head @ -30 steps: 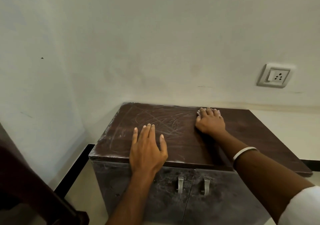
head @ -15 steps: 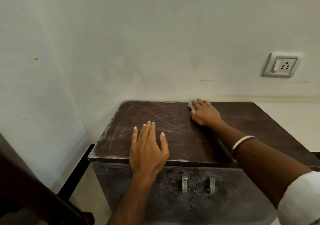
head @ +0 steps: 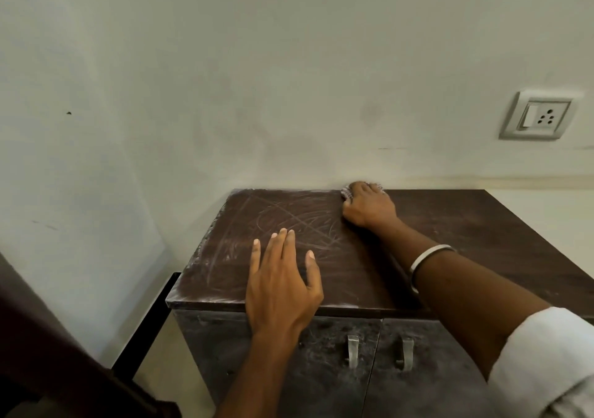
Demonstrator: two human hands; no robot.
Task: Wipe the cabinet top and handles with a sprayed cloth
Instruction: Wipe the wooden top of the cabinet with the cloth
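Note:
The cabinet top point(head: 466, 234) is dark brown, with dusty streaks across its left half. My left hand point(head: 283, 282) lies flat on it near the front edge, fingers straight. My right hand point(head: 368, 207) is at the top's back edge against the wall, fingers curled over the cloth point(head: 345, 193). Only a small pale bit of cloth shows beside the fingers. Two metal handles point(head: 352, 351) point(head: 406, 353) sit side by side on the grey doors below.
A white wall socket with a switch point(head: 538, 116) is on the wall at the upper right. A black frame bar point(head: 144, 324) runs along the floor left of the cabinet. A dark brown shape point(head: 48, 363) fills the lower left corner.
My right hand has slid the cloth back to the wall edge and slightly left. My left hand has stayed flat in place.

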